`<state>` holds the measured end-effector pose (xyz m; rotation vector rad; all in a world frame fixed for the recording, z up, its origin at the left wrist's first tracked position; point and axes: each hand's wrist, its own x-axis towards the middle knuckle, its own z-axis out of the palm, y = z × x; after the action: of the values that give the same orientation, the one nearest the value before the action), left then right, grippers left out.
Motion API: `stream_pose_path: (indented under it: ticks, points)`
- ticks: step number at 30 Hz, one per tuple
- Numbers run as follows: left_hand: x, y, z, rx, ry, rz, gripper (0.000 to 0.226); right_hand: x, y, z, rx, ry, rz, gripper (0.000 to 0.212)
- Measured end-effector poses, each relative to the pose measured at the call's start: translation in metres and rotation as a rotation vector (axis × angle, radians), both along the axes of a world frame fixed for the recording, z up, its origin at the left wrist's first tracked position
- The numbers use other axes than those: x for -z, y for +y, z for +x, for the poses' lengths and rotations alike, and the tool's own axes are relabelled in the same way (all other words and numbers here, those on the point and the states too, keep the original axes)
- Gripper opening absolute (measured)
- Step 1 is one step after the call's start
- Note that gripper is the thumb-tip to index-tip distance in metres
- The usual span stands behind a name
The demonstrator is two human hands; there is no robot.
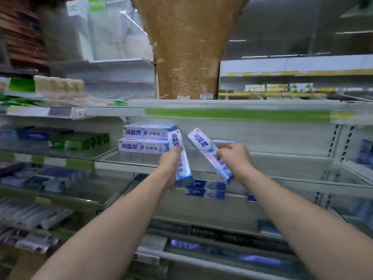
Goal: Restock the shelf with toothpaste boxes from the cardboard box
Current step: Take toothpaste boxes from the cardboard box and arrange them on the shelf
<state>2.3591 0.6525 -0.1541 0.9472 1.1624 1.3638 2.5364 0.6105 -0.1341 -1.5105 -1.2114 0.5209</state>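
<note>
My left hand (170, 165) grips a white-and-blue toothpaste box (180, 158), held nearly upright in front of the shelf. My right hand (234, 156) grips a second such box (203, 147), tilted with its top end leaning left; a further box edge shows just behind my fingers. Both boxes hover above the glass shelf (282, 164). Two matching boxes (144, 139) lie stacked flat at the shelf's left end, just left of my left hand. The cardboard box is out of view.
A green price strip (236, 115) edges the shelf above. Dark blue boxes (205, 189) lie on the shelf below my hands. The left bay holds green and blue packs (80, 141). A brown pillar (187, 57) rises behind the shelving.
</note>
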Motion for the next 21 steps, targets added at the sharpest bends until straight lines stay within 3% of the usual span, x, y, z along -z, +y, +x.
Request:
stream_pose_path:
  ticks: [11,19,21]
  points:
    - [-0.016,0.061,0.052,0.119,-0.314,-0.127,0.012,0.001,0.04,0.05,0.278,-0.061,-0.082,0.012]
    - [-0.003,0.115,0.061,0.196,-0.481,-0.037,0.022,-0.002,0.077,0.053,0.299,-0.089,-0.017,0.018]
    - [-0.005,0.124,0.059,0.199,-0.504,-0.033,0.034,0.002,0.082,0.05,0.312,-0.093,0.036,0.021]
